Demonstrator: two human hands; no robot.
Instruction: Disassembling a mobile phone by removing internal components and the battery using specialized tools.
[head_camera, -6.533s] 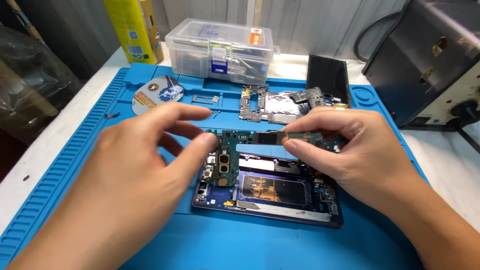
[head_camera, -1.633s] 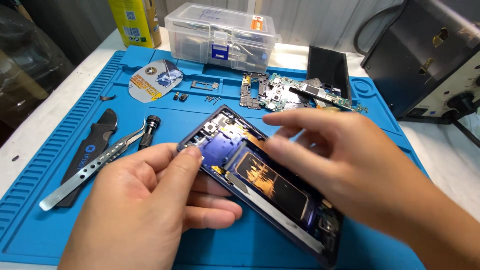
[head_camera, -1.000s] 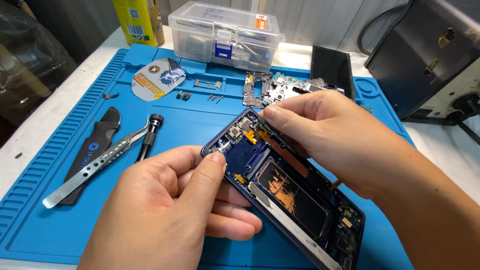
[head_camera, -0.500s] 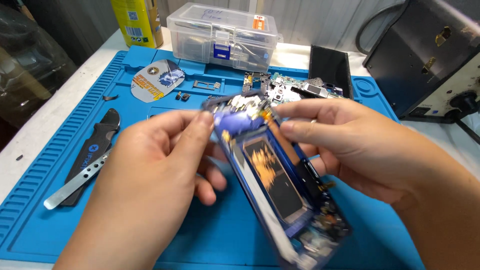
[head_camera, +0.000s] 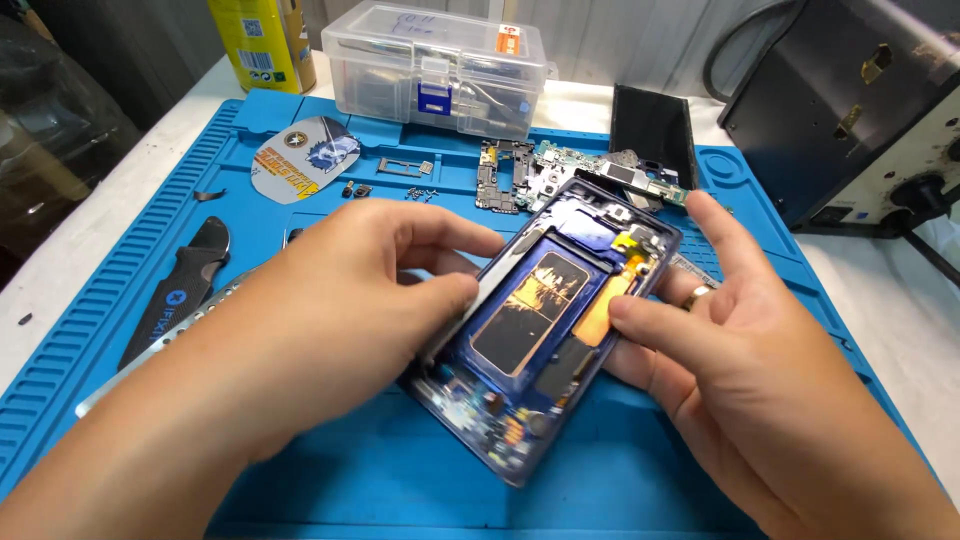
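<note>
Above blue mat (head_camera: 640, 480) | left hand (head_camera: 330, 310) fingers pinch opened phone (head_camera: 550, 320) edge | right hand (head_camera: 740, 370) fingers cradle it, seemingly half-curled

Phone frame (head_camera: 548, 330) now lowered from near-upright tilt to flatter, angled toward mat's far right corner; left hand (head_camera: 340, 310) gripping its left edge, right hand (head_camera: 740, 370) thumb on copper patch.
</note>
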